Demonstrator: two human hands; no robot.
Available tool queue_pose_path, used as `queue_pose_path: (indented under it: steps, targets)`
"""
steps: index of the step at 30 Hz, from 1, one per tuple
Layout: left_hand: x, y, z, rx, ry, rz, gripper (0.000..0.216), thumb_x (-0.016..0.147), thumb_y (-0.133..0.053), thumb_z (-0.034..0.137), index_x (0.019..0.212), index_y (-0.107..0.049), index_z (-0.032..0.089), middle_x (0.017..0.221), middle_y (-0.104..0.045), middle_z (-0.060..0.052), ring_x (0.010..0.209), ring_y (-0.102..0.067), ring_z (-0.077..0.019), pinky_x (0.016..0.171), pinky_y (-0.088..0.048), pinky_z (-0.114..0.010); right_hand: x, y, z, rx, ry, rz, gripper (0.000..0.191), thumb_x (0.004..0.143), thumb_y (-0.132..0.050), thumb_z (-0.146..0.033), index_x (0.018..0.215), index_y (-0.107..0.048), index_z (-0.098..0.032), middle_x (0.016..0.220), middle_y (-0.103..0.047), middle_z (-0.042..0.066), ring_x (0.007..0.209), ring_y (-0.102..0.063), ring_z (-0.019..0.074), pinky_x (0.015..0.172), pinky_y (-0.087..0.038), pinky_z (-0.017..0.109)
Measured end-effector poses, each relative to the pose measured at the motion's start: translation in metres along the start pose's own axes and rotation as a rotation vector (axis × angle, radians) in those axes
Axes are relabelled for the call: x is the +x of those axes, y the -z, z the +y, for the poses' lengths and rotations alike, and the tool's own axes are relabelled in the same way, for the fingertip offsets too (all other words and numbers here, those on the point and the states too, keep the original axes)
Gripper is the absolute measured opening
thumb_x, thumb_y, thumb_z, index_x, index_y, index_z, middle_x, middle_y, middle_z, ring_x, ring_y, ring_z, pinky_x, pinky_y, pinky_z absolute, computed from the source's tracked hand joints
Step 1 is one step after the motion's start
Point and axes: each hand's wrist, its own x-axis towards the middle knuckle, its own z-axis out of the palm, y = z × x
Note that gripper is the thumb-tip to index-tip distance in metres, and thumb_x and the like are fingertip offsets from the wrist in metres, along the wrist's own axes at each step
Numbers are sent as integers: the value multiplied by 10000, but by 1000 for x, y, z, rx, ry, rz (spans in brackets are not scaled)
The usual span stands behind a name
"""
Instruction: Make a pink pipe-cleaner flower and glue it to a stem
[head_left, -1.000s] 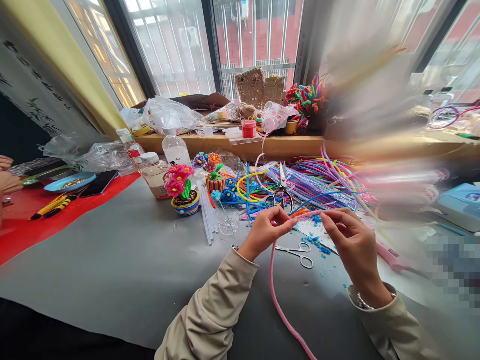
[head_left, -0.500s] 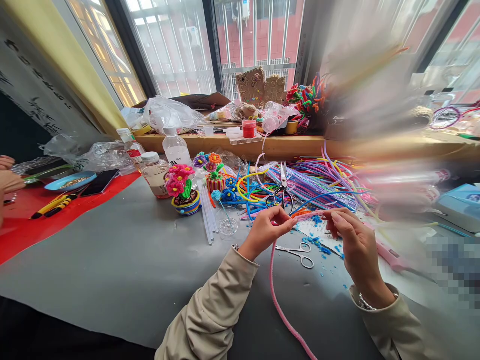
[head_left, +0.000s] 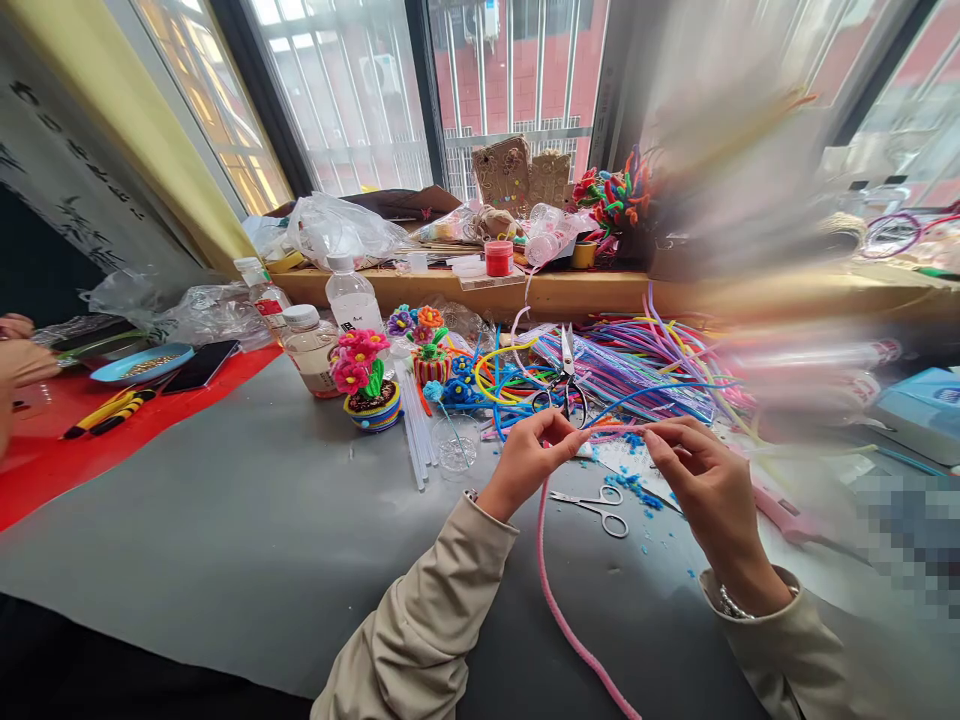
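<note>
Pink pipe cleaner (head_left: 559, 590) pinched at upper end between left hand (head_left: 529, 462) and right hand (head_left: 701, 480), tail trailed toward body. Small scissors (head_left: 600, 506) just beneath hands. Risk judged: stem kinked if bent too sharply; tail snagged on scissors.

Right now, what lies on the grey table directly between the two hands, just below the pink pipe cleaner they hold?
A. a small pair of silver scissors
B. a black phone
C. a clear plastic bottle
A: the small pair of silver scissors lies between the left hand and right hand, under the pink pipe cleaner.
</note>
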Motion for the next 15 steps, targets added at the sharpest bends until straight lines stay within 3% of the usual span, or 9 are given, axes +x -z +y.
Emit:
queue_pose_path:
  steps: [10, 15]
  targets:
    - [3, 5, 2, -224, 81, 96, 251, 655, -573, 353, 582, -462, 140, 511, -385, 58, 478, -326, -43, 465, -255, -190, 3, 5, 1, 40, -72, 94, 161, 715, -523, -308, 727, -615, -177, 776, -552, 28, 663, -501, 122, 471, -405, 197]
    - [5, 10, 2, -516, 102, 175, 191, 685, -557, 303, 623, -478, 140, 550, -407, 50, 479, -347, -32, 486, -297, -177, 5, 7, 11, 171, -134, 122, 171, 694, -537, -321, 743, -622, -182, 788, -567, 32, 622, -496, 122, 471, -395, 219]
